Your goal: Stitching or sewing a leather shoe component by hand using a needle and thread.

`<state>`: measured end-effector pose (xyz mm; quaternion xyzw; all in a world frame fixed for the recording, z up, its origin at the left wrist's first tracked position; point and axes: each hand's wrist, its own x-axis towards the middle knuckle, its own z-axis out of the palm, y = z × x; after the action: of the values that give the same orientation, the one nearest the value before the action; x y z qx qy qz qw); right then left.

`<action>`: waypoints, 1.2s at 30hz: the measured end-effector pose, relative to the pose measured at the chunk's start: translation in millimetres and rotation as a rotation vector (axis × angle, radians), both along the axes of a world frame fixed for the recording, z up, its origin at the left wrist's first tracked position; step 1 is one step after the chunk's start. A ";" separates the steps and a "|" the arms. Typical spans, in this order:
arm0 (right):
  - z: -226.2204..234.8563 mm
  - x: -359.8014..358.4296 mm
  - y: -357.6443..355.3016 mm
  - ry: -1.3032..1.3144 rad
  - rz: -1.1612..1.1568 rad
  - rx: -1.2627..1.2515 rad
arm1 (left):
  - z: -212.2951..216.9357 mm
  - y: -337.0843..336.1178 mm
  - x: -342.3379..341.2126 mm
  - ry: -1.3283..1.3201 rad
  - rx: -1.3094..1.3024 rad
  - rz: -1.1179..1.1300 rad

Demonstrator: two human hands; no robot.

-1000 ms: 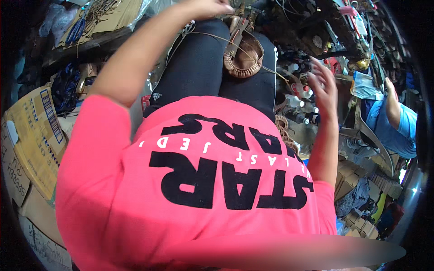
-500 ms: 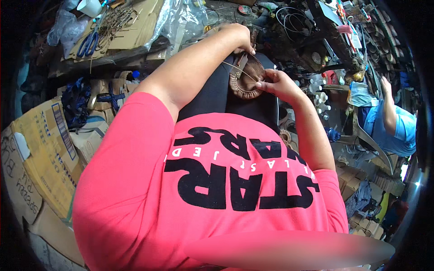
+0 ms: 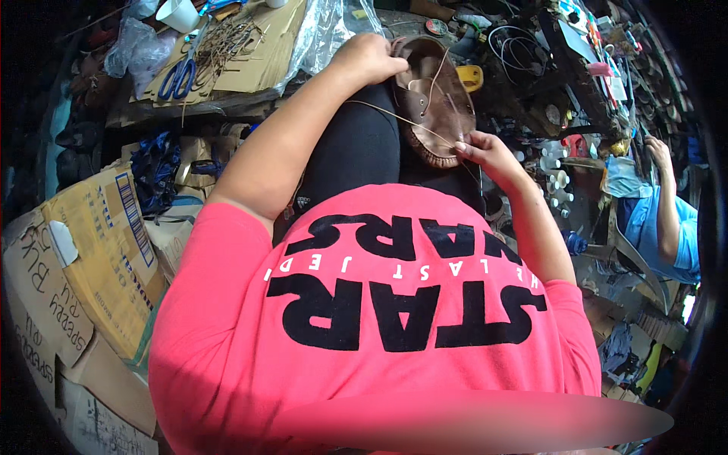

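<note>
A brown leather shoe (image 3: 440, 106) rests sole-edge up on my lap, over dark trousers. My left hand (image 3: 373, 58) grips its far rim and steadies it. My right hand (image 3: 485, 150) pinches a thin tan thread (image 3: 394, 115) at the shoe's stitched near edge; the thread runs taut across my knee toward my left arm. My pink printed shirt fills the lower half of the view.
A cardboard-covered bench (image 3: 250, 53) at upper left carries blue-handled scissors (image 3: 178, 76), thread scraps and a white cup (image 3: 178, 13). Cardboard boxes (image 3: 98, 250) stack at left. Cluttered tools and cables lie at upper right. Another person in a blue shirt (image 3: 652, 220) sits at right.
My right hand came down from the raised position to the shoe's near edge, taking up the thread's slack. The view tilted downward, bringing the shoe and bench into fuller sight.
</note>
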<state>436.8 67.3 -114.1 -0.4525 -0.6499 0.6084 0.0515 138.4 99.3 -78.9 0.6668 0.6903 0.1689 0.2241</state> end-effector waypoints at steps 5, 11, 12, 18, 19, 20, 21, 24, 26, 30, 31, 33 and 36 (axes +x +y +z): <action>10.9 14.0 -30.3 0.241 -0.254 -0.016 | -24.4 14.0 -2.5 -0.065 0.060 0.077; -3.6 32.5 -52.2 -0.059 -0.305 0.452 | -53.1 58.9 46.1 0.391 -0.287 -0.145; -5.1 35.9 -53.7 -0.122 -0.325 0.541 | -43.7 59.1 62.2 0.411 -0.291 -0.155; 9.2 25.9 -52.6 -0.218 -0.332 0.566 | -32.6 -27.1 86.2 0.069 0.624 -0.341; 13.1 26.0 -49.1 -0.249 -0.301 0.602 | -28.4 -46.8 91.6 -0.037 0.683 -0.471; 18.3 24.9 -42.8 -0.238 -0.237 0.657 | -24.8 -66.1 95.7 -0.078 0.552 -0.573; 23.0 26.1 -36.6 -0.242 -0.140 0.737 | -20.6 -81.6 101.1 -0.116 0.418 -0.680; 28.0 26.5 -18.3 -0.140 -0.004 0.599 | -28.4 -103.4 106.6 -0.018 0.457 -0.669; 6.3 32.4 -7.0 -0.070 -0.008 0.452 | -29.1 -102.8 107.8 -0.015 0.477 -0.713; 18.2 8.6 -21.4 0.127 -0.317 0.520 | -31.9 -105.3 103.2 -0.012 0.517 -0.704; 21.3 11.6 -21.8 0.128 -0.309 0.519 | -32.3 -105.9 102.2 -0.010 0.512 -0.690; 30.0 23.2 -25.4 0.020 -0.235 0.301 | -33.4 -107.5 101.8 0.006 0.515 -0.683; 38.2 22.4 -31.1 -0.089 -0.060 0.161 | -34.3 -106.9 100.8 0.031 0.558 -0.700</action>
<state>459.2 36.1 -75.8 -0.4927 -0.6845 0.5317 0.0772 239.2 -7.6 -113.2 0.8978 0.3543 0.2525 0.0688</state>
